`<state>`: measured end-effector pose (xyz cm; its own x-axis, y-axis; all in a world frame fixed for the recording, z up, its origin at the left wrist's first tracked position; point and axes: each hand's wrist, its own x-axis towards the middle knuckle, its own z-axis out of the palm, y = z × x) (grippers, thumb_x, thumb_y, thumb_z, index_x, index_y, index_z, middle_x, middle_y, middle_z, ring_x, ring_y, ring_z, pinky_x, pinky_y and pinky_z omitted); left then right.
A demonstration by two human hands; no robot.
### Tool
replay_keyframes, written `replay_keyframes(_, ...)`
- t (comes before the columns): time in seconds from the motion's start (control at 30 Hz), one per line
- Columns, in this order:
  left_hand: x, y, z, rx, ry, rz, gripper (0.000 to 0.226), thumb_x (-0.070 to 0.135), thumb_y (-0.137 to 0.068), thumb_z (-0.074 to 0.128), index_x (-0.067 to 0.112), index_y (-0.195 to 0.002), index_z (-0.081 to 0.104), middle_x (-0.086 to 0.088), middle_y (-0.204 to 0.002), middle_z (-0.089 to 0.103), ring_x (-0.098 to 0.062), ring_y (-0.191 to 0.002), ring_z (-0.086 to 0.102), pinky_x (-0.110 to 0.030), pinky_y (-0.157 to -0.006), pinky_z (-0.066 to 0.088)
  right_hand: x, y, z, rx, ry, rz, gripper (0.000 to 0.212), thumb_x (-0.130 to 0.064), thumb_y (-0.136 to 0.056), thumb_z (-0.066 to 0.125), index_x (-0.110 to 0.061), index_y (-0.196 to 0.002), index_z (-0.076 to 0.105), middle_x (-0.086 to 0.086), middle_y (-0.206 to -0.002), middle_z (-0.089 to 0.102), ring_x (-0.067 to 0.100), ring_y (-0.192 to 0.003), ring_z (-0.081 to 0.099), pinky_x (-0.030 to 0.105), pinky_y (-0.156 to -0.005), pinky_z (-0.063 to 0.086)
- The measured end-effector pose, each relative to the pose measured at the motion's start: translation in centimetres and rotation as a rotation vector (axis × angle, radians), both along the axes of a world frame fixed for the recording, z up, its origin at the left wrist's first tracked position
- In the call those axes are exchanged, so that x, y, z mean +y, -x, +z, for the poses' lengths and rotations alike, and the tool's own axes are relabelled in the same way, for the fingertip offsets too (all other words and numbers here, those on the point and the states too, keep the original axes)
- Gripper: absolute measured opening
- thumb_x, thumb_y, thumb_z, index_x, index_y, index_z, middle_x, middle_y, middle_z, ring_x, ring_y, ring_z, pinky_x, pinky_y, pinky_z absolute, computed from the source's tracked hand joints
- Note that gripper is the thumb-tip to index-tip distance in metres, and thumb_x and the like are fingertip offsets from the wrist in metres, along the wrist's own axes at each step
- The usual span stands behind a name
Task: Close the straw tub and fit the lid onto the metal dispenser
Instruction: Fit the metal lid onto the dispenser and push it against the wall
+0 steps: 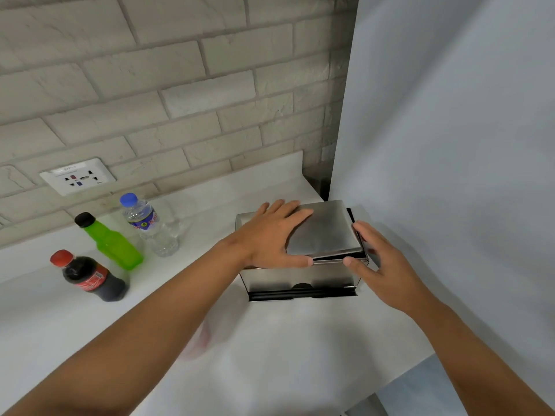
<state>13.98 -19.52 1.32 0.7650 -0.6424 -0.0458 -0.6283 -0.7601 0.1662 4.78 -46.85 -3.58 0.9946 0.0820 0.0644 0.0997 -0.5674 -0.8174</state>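
The metal dispenser (300,279) is a shiny steel box with a dark slot along its bottom front, standing on the white counter by the right wall. Its flat steel lid (326,232) lies on top, slightly askew, with a dark gap along the right edge. My left hand (270,235) rests flat on the lid's left half, thumb at its front edge. My right hand (378,265) holds the lid's right front corner, thumb at the front and fingers at the side. No straw tub is in view.
Three bottles stand at the left of the white counter (270,340): a cola bottle (90,276), a green bottle (111,241) and a clear water bottle (150,223). A wall socket (77,176) sits in the brick wall. A grey wall (450,145) borders the right.
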Motion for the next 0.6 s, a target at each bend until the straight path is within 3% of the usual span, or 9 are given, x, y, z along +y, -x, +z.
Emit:
replay_keyframes(0.17, -1.8, -1.4, 0.1, 0.067, -0.023, -0.006, 0.113, 0.090, -0.070, 0.056, 0.037, -0.161, 0.014, -0.012, -0.168, 0.030, -0.035, -0.150, 0.034, -0.052, -0.122, 0.030, -0.4, -0.1, 0.3, 0.029, -0.020, 0.015, 0.075, -0.060, -0.088, 0.061, -0.042, -0.156, 0.036, -0.015, -0.164, 0.040, 0.010, -0.149, 0.042, 0.039, -0.121, 0.039)
replay_keyframes(0.3, -2.5, -1.8, 0.4, 0.090, -0.014, -0.021, 0.114, 0.088, -0.067, 0.061, 0.037, -0.161, 0.020, -0.005, -0.157, 0.041, -0.032, -0.137, 0.045, -0.048, -0.115, 0.037, -0.9, -0.5, 0.1, 0.023, -0.041, 0.011, 0.067, -0.039, -0.096, 0.069, -0.034, -0.157, 0.040, -0.019, -0.155, 0.048, 0.004, -0.141, 0.048, 0.031, -0.116, 0.041)
replay_keyframes(0.5, -2.7, -1.8, 0.5, 0.063, -0.008, -0.052, 0.112, 0.087, -0.067, 0.063, 0.038, -0.159, 0.022, -0.004, -0.153, 0.045, -0.029, -0.132, 0.049, -0.045, -0.111, 0.040, -1.8, -0.7, -0.5, 0.028, -0.085, 0.026, 0.065, -0.033, -0.095, 0.073, -0.034, -0.154, 0.045, -0.028, -0.146, 0.053, -0.007, -0.136, 0.050, 0.025, -0.112, 0.044)
replay_keyframes(0.6, -2.8, -1.6, 0.3, 0.047, 0.014, -0.078, 0.109, 0.086, -0.068, 0.063, 0.038, -0.158, 0.023, -0.004, -0.152, 0.046, -0.029, -0.133, 0.049, -0.046, -0.112, 0.040, -1.9, -0.7, -0.8, 0.020, -0.091, 0.027, 0.063, -0.039, -0.093, 0.073, -0.043, -0.149, 0.044, -0.049, -0.137, 0.050, -0.019, -0.130, 0.049, 0.016, -0.108, 0.043)
